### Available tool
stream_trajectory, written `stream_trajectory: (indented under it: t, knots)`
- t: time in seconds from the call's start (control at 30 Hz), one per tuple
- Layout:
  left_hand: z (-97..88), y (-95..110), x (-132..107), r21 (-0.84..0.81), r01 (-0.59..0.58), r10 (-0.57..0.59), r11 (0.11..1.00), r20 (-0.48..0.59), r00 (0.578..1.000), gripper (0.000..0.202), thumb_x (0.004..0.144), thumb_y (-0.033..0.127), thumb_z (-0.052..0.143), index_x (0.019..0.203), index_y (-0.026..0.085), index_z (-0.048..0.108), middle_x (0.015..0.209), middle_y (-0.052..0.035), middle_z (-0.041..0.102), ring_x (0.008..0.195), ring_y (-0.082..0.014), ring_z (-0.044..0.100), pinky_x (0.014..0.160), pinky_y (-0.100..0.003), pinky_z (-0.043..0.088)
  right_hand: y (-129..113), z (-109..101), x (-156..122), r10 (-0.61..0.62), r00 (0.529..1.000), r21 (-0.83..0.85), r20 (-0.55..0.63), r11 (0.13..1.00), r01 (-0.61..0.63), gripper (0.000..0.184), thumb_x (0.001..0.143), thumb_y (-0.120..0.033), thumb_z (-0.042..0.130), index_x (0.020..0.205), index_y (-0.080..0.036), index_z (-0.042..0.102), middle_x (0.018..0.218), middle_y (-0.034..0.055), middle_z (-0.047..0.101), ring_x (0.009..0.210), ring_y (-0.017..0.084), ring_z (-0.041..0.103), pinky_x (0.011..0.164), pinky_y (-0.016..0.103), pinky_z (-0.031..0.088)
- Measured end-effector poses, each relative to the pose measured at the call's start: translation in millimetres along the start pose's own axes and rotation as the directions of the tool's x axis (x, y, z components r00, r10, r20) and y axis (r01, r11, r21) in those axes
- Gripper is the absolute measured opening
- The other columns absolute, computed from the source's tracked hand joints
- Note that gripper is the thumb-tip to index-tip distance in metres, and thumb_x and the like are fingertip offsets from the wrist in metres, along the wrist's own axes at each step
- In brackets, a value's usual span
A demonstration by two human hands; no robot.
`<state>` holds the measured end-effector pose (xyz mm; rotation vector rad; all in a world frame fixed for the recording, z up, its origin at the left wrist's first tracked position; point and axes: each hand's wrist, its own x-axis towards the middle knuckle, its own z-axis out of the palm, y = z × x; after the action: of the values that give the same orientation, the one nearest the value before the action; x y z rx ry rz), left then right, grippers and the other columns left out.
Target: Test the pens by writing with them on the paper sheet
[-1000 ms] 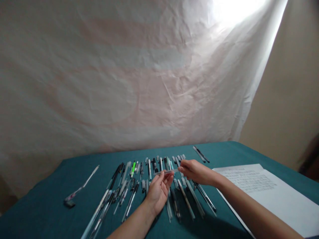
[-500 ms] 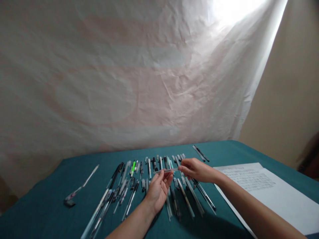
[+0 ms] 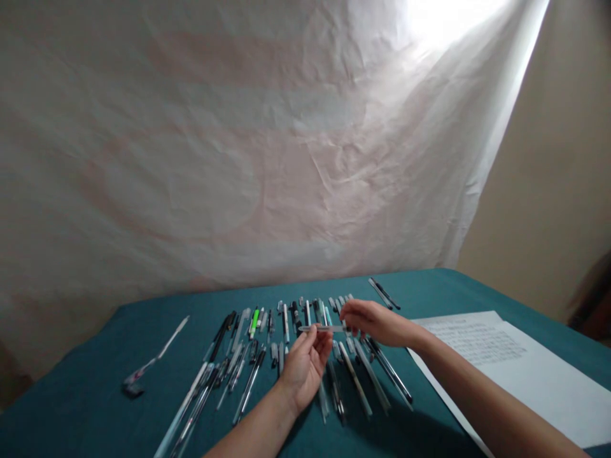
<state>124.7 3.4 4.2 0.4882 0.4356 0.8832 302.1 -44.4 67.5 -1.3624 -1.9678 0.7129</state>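
A thin, pale see-through pen [image 3: 334,329] lies level in my left hand [image 3: 308,364], pinched between thumb and fingers. Its right end reaches to my right hand [image 3: 375,321], whose fingers are loosely bent and apart beside that end; whether a fingertip touches it is hard to see. Under and around both hands, clear and dark pens lie in rows, among them a bright green pen [image 3: 254,323], a tan-barrelled pen [image 3: 356,378] and a black-tipped clear pen [image 3: 394,372]. My hands hide part of the rows.
Written sheets of paper [image 3: 534,394] lie on the right of the teal cloth [image 3: 81,381]. At left is a thin white strip with a dark end [image 3: 157,357]. Two pens [image 3: 384,294] sit apart at the back. A pale sheet [image 3: 238,159] hangs behind the table.
My right hand's fingers have loosened and lifted slightly from the pen's right end, which they were pinching. My left hand keeps the pen, nearly still.
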Motion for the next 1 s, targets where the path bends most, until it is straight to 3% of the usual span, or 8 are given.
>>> stream_trajectory:
  t: [0.2,0.4,0.47,0.53,0.63,0.7,0.83,1.0]
  knots:
    - [6.5,-4,-7,0.016,0.043,-0.044,0.999,0.066,0.997,0.008,0.078,0.013,0.054,0.085,0.011,0.057,0.078,-0.0038,0.062,0.066,-0.0072,0.059,0.062,-0.017,0.049,-13,14,-2,-0.198,0.977,-0.044,0.078,0.978,0.202,0.057,0.079,-0.036,0.052,0.129,-0.021,0.031,0.116,0.0083,0.047,0.101,0.017,0.048,0.087,0.03,0.039]
    - [11.6,-7,-11,0.343,-0.037,-0.014,0.939,0.145,0.989,0.017,0.082,0.029,0.048,0.087,0.014,0.056,0.081,-0.0026,0.06,0.069,-0.0092,0.056,0.063,-0.02,0.044,-12,22,-2,-0.158,0.985,-0.091,-0.075,0.984,0.151,0.038,0.087,-0.039,0.035,0.114,-0.02,0.054,0.1,0.0067,0.056,0.091,0.016,0.052,0.082,0.029,0.041]
    - [14.5,-7,-15,0.613,-0.155,-0.006,0.774,0.251,0.968,0.029,0.085,0.037,0.038,0.084,0.014,0.056,0.079,-0.0036,0.058,0.069,-0.011,0.053,0.061,-0.023,0.042,-3,14,-11,-0.089,0.978,-0.073,-0.191,0.994,0.076,0.037,0.086,-0.04,0.035,0.106,-0.018,0.058,0.091,0.0056,0.06,0.082,0.015,0.055,0.074,0.027,0.043]
    - [17.7,-7,-22,0.806,-0.338,0.002,0.487,0.386,0.923,0.034,0.087,0.038,0.031,0.081,0.015,0.056,0.079,-0.0036,0.057,0.071,-0.0127,0.051,0.065,-0.025,0.04,11,2,-26,0.03,0.953,-0.018,-0.3,0.999,-0.037,0.035,0.083,-0.042,0.041,0.098,-0.017,0.06,0.08,0.0041,0.062,0.07,0.014,0.056,0.062,0.024,0.044]
    - [20.6,-9,-31,0.823,-0.566,-0.046,0.033,0.567,0.822,0.031,0.087,0.034,0.03,0.08,0.017,0.055,0.079,-0.0031,0.055,0.078,-0.0149,0.049,0.073,-0.029,0.037,38,-19,-61,0.188,0.881,0.017,-0.434,0.98,-0.2,0.029,0.075,-0.043,0.052,0.081,-0.016,0.06,0.063,0.0007,0.058,0.055,0.012,0.053,0.05,0.022,0.042]
    - [20.2,-12,-34,0.74,-0.649,-0.117,-0.177,0.638,0.761,0.029,0.087,0.032,0.031,0.08,0.018,0.055,0.08,-0.0031,0.055,0.078,-0.0157,0.048,0.075,-0.031,0.035,56,-31,-89,0.278,0.815,0.079,-0.509,0.957,-0.277,0.028,0.076,-0.043,0.05,0.075,-0.015,0.058,0.056,-0.0005,0.055,0.052,0.011,0.052,0.05,0.022,0.042]
    - [17.1,-15,-34,0.592,-0.718,-0.202,-0.366,0.702,0.682,0.025,0.087,0.029,0.031,0.084,0.019,0.054,0.082,-0.003,0.056,0.079,-0.0166,0.047,0.075,-0.033,0.033,82,-44,-143,0.437,0.735,0.264,-0.519,0.899,-0.349,0.029,0.078,-0.041,0.045,0.078,-0.014,0.056,0.063,0.0024,0.058,0.056,0.013,0.054,0.053,0.025,0.043]
    - [16.9,-16,-32,0.535,-0.731,-0.243,-0.424,0.71,0.66,0.024,0.087,0.027,0.031,0.085,0.019,0.054,0.083,-0.003,0.056,0.08,-0.0169,0.047,0.077,-0.034,0.033,94,-39,-179,0.447,0.711,0.17,-0.543,0.888,-0.428,0.019,0.077,-0.034,0.047,0.074,-0.017,0.054,0.063,0.0001,0.058,0.059,0.013,0.054,0.059,0.026,0.042]
